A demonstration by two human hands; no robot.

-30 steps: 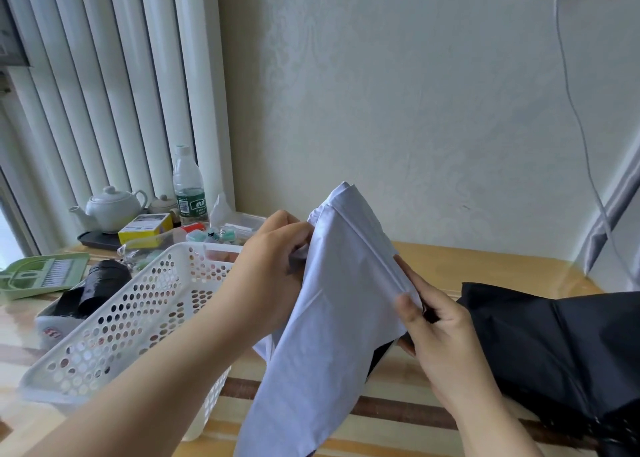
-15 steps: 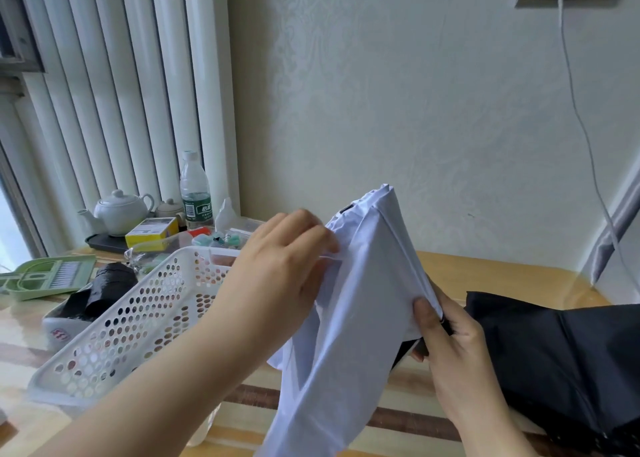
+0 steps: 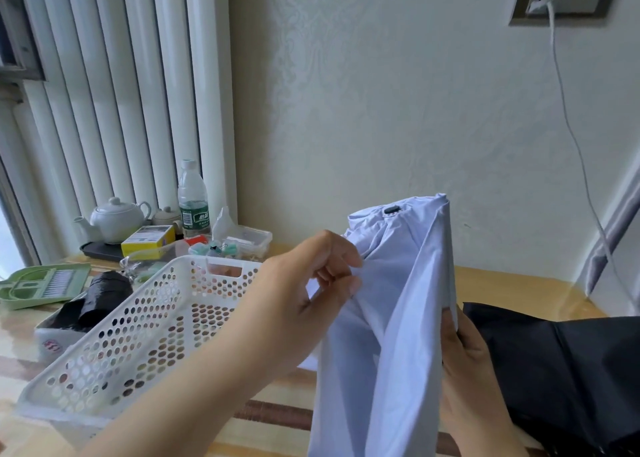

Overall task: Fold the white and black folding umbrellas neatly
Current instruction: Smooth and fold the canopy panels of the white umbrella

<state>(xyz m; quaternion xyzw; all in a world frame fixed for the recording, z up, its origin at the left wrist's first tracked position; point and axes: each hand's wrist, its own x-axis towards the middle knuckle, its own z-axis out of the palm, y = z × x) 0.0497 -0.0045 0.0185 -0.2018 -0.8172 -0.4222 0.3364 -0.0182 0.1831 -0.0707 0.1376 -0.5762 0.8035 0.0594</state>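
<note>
Soft daylight from the left window (image 3: 7,242), wide-angle bowing at edges.

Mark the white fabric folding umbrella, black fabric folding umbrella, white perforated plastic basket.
white fabric folding umbrella (image 3: 398,345), head view, middle of hanging canopy
black fabric folding umbrella (image 3: 561,359), head view, canopy panel
white perforated plastic basket (image 3: 145,328), head view, side wall

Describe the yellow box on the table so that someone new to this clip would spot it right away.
Start at the white vertical blinds on the left and drop to the table's back corner beneath them. There a white teapot stands on a dark tray, and the yellow box lies just right of it, ahead of the water bottle. It is the only bright yellow thing there.
</note>
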